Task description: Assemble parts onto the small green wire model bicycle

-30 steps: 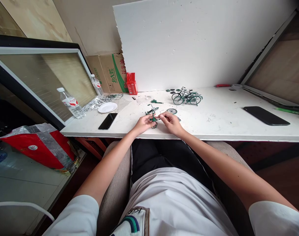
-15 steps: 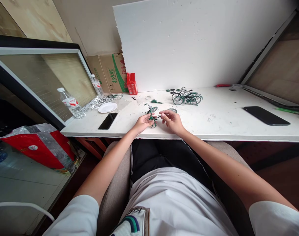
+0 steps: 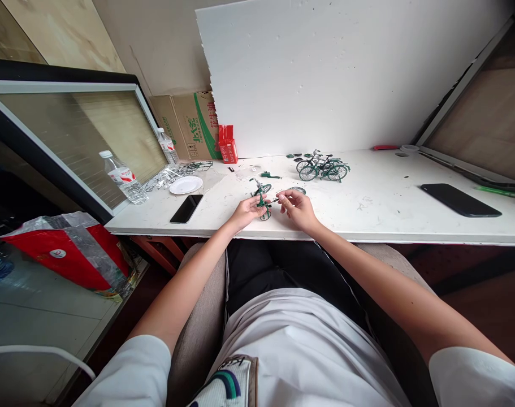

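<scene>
Near the front edge of the white table, my left hand [image 3: 245, 215] grips a small green model bicycle frame [image 3: 264, 213] with a front wheel and handlebar at its far end. Just right of it, my right hand [image 3: 297, 209] pinches a thin dark piece [image 3: 275, 200] that points at the frame. A loose spoked wheel [image 3: 299, 190] lies partly behind my right fingers. Behind, a green part [image 3: 271, 175] rests on the table. Further back to the right stand model bicycles [image 3: 323, 167], green and black, with small dark green pieces [image 3: 297, 155] beside them.
A black phone [image 3: 186, 209], a white plate [image 3: 186, 185], sprue scraps [image 3: 166, 176] and a water bottle [image 3: 124, 178] are on the left. A red box [image 3: 228, 148] stands at the back. Another dark phone [image 3: 459, 200] lies on the right.
</scene>
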`<state>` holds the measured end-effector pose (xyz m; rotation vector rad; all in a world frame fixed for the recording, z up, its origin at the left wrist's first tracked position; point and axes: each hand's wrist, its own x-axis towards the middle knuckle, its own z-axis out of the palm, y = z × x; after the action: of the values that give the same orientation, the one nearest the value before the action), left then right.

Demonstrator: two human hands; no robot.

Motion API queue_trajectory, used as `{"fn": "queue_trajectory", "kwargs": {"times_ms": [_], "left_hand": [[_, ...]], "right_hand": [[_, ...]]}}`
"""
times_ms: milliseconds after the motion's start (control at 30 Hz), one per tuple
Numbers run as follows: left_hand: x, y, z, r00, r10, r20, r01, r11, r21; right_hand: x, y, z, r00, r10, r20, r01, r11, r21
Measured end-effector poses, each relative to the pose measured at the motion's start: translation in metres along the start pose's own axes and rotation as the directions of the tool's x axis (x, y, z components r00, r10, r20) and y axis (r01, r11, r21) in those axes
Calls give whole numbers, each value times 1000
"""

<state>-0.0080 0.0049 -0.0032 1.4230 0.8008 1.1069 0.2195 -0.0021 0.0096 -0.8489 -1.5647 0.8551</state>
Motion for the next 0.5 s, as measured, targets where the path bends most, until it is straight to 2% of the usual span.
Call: {"fn": "queue_trajectory", "kwargs": {"times_ms": [500], "left_hand": [[1, -2, 0, 1000, -9, -4, 9, 1000, -27]], "right_hand": [[1, 0, 2, 999, 12, -40, -11, 999, 43]]}}
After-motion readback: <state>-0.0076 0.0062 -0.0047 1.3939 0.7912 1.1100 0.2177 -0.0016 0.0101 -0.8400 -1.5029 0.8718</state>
